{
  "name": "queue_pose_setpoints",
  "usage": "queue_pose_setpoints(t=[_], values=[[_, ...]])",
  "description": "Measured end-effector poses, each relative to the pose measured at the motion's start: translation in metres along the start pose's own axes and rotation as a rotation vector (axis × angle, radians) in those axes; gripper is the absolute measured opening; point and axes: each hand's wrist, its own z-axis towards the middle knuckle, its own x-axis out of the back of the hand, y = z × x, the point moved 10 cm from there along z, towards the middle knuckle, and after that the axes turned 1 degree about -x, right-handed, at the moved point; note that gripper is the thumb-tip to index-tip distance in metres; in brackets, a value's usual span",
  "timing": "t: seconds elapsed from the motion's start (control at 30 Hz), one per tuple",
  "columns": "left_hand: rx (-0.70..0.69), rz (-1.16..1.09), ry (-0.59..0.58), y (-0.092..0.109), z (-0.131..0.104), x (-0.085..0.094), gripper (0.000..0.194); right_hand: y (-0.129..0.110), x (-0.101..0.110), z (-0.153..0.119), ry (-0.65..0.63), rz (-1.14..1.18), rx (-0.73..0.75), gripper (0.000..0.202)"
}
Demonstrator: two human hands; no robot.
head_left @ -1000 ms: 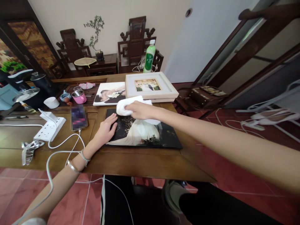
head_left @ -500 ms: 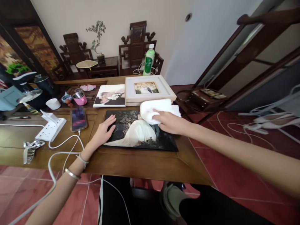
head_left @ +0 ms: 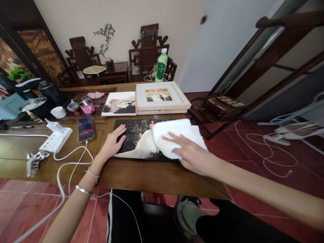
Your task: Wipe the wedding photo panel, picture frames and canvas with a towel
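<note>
A dark photo panel (head_left: pixel 134 135) showing a figure in a long pale dress lies flat on the wooden table (head_left: pixel 141 173). My left hand (head_left: pixel 113 141) rests on its left edge, fingers stretched out and holding nothing. Over the panel's right half lies a folded white towel (head_left: pixel 179 133). My right hand (head_left: pixel 189 152) grips and presses the towel from above, its fingers spread across the cloth. The towel hides the panel's right side and hangs past its right edge.
Behind the panel are a white-edged photo print (head_left: pixel 120 104) and a pale wooden picture frame (head_left: pixel 177 94), with a green bottle (head_left: pixel 161 67) beyond. On the left sit a phone (head_left: pixel 86 130), a white power strip (head_left: pixel 57 138), a pink cup (head_left: pixel 87 107) and trailing white cables.
My right hand has slid the towel toward me and to the right over the panel. The towel is now more spread out. My left hand stays on the left edge.
</note>
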Motion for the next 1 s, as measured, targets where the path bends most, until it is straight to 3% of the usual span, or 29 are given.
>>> queue_pose_setpoints(t=[0.1,0.33,0.47,0.63,0.87,1.0], values=[[-0.006,0.007,-0.006,0.0,0.0,0.0,0.042,0.014,0.006,0.014,-0.026,0.034,-0.009,0.037],[0.01,0.003,-0.007,0.0,0.001,0.001,0.043,0.075,0.021,0.075,-0.1,-0.052,-0.049,0.035],[0.013,-0.001,0.007,0.0,0.001,0.002,0.043,0.086,0.024,0.079,-0.091,-0.066,-0.082,0.032],[0.013,-0.004,0.016,-0.001,0.001,0.002,0.042,0.054,0.017,0.04,-0.007,0.032,-0.069,0.039],[-0.005,0.003,0.035,-0.002,0.0,0.001,0.041,-0.032,-0.002,-0.041,0.094,0.093,0.08,0.029],[-0.009,0.005,0.028,-0.002,0.0,0.0,0.041,-0.055,-0.007,-0.055,0.119,0.114,0.135,0.027]])
